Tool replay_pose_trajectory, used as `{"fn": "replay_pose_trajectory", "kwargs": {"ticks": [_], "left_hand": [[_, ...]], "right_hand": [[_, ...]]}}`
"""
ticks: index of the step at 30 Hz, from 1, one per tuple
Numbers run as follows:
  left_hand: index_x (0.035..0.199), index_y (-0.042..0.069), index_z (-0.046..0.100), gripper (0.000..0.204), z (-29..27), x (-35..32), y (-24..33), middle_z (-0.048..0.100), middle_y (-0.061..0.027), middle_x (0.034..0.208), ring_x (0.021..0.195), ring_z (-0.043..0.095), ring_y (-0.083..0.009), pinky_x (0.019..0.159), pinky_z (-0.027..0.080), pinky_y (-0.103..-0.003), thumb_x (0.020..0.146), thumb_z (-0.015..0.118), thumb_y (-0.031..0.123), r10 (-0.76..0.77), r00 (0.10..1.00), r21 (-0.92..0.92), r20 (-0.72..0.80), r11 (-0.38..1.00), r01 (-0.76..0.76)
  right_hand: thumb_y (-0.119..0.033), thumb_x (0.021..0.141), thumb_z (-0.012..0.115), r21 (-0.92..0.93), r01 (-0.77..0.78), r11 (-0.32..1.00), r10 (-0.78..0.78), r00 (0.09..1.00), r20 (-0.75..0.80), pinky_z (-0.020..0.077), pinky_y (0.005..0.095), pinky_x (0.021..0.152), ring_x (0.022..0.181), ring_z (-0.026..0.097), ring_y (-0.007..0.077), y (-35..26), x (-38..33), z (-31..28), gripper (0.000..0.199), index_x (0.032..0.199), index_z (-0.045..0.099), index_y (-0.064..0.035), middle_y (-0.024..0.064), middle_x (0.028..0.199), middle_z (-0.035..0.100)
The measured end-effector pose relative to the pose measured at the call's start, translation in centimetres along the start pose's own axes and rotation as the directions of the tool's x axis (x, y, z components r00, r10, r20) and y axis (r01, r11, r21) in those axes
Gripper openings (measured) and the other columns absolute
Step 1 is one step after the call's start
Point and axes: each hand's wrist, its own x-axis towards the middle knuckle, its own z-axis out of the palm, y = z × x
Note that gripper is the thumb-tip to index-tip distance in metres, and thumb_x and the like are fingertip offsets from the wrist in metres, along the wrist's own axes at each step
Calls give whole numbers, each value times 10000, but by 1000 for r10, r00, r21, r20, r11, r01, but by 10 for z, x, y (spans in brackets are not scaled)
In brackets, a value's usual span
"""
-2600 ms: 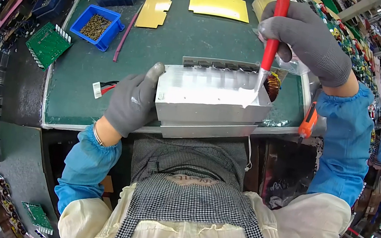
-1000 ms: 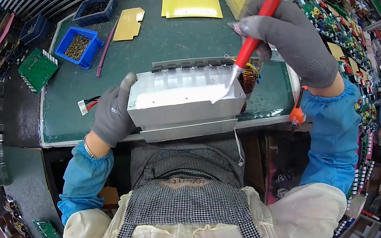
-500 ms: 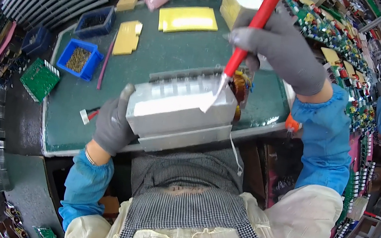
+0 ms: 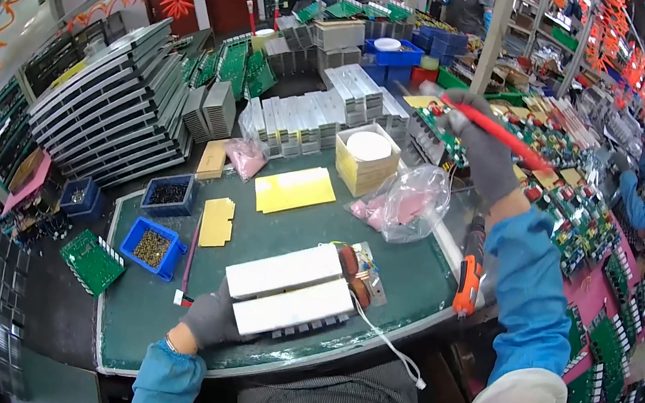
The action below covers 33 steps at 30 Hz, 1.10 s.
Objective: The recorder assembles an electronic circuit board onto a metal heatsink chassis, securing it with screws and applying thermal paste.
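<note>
My left hand [image 4: 217, 317], in a grey glove, is closed on the left end of a metal heatsink assembly [image 4: 294, 306]. Two long pale bars with a narrow gap between them face up on it. Copper coils [image 4: 354, 277] sit at its right end, and a white cable [image 4: 392, 347] trails from there over the table's front edge. In the air at the right, well away from the assembly, my right hand [image 4: 487, 149] grips a red-handled brush [image 4: 507, 136]. The brush lies nearly level, its pale tip to the left and smeared by motion.
A blue bin of brass screws [image 4: 153, 248], a dark bin [image 4: 169, 194] and yellow sheets [image 4: 295, 191] lie on the green table [image 4: 155, 318]. Behind are a tub with a white top [image 4: 366, 162] and plastic bags [image 4: 413, 207]. An orange power screwdriver [image 4: 468, 282] is at the right edge.
The brush has left the metal surface and swung up to the right, its handle now level. The assembly has tipped so that two pale bars face up. My view has lifted toward the room.
</note>
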Motion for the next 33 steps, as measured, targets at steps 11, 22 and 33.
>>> {"fn": "replay_pose_trajectory", "kwargs": {"ticks": [11, 22, 33], "left_hand": [[1376, 25, 492, 939, -14, 35, 0, 566, -229, 1317, 1178, 573, -390, 997, 458, -404, 650, 880, 476, 161, 981, -329, 112, 937, -117], [1409, -28, 343, 1155, 3, 24, -22, 628, -185, 1263, 1150, 630, -328, 967, 494, -380, 578, 912, 537, 101, 988, -337, 121, 940, -55], [1332, -37, 463, 1025, -2, 28, -11, 625, -167, 1234, 1127, 608, -252, 973, 488, -382, 555, 964, 406, 73, 991, -502, 115, 865, -5]], "right_hand": [[-25, 858, 476, -665, 138, 734, -242, 968, -67, 540, 363, 774, 838, 652, 254, 107, 73, -36, 220, 1011, 631, -50, 120, 964, 605], [-102, 836, 617, -808, 409, 424, 143, 851, 505, 490, 413, 944, 1061, 616, 352, 127, 45, 1, 238, 1059, 684, -152, 176, 1183, 600], [-237, 843, 619, -804, 147, 577, 155, 946, 284, 533, 436, 801, 898, 666, 345, 94, -45, -37, 272, 1079, 667, -110, 146, 986, 696]]}}
